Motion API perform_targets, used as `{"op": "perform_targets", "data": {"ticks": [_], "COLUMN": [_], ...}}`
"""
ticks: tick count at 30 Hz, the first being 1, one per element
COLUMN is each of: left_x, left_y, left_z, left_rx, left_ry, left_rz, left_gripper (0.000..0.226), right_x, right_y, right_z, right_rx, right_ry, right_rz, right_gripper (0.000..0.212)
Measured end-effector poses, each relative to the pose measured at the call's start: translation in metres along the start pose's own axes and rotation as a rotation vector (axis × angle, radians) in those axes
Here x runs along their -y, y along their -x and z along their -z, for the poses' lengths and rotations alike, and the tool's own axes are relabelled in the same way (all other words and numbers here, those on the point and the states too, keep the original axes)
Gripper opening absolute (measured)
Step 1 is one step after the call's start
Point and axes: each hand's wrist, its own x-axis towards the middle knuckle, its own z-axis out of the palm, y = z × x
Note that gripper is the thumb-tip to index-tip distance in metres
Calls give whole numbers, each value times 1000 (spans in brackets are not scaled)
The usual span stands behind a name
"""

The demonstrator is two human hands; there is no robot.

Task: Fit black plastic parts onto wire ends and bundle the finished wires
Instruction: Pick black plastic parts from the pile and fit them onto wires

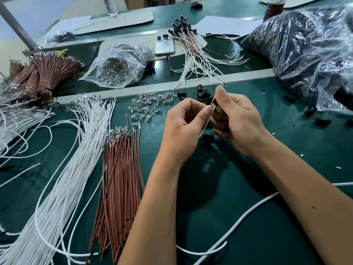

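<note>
My right hand (236,119) pinches a small black plastic part (215,102) between thumb and fingers above the green table. My left hand (183,123) pinches a thin white wire (205,127) whose end meets that part. More loose black parts (202,93) lie just behind my hands. To the left lie a fan of white wires (80,150) and a stack of brown wires (120,169) with metal terminals. Finished wires with black parts fitted (191,46) lie spread at the back.
Small clear bulbs (150,106) are scattered left of my hands. A clear bag of bulbs (122,66), a phone (164,44) and a pen sit behind. A large bag of black parts (309,48) fills the right. Tied brown wire bundles (47,73) lie far left. A white cable (248,213) crosses the front.
</note>
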Motion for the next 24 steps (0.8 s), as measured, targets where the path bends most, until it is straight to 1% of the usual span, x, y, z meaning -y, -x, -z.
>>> {"op": "perform_targets", "data": {"ticks": [3, 6, 11, 15, 17, 21, 23, 24], "left_x": [0, 1, -1, -2, -1, 1, 2, 2], "left_y": [0, 0, 1, 1, 1, -1, -2, -3], "left_z": [0, -3, -2, -2, -2, -1, 0, 0], "left_rx": [36, 42, 56, 24, 19, -17, -41, -56], "left_ry": [27, 64, 131, 71, 68, 35, 63, 87], "left_rz": [33, 42, 82, 94, 93, 68, 64, 62], "left_gripper": [6, 7, 13, 20, 17, 14, 12, 8], "right_x": [0, 0, -1, 1, 2, 5, 4, 4], "right_y": [-3, -3, -2, -2, -3, -3, -3, -4], "right_z": [7, 8, 3, 5, 7, 8, 9, 11], "right_rx": [7, -8, 13, 30, 42, 75, 72, 56], "right_ry": [7, 49, 89, 155, 182, 399, 354, 311], "right_rz": [8, 31, 58, 94, 105, 186, 176, 157], "right_gripper": [52, 53, 55, 53, 53, 53, 51, 46]}}
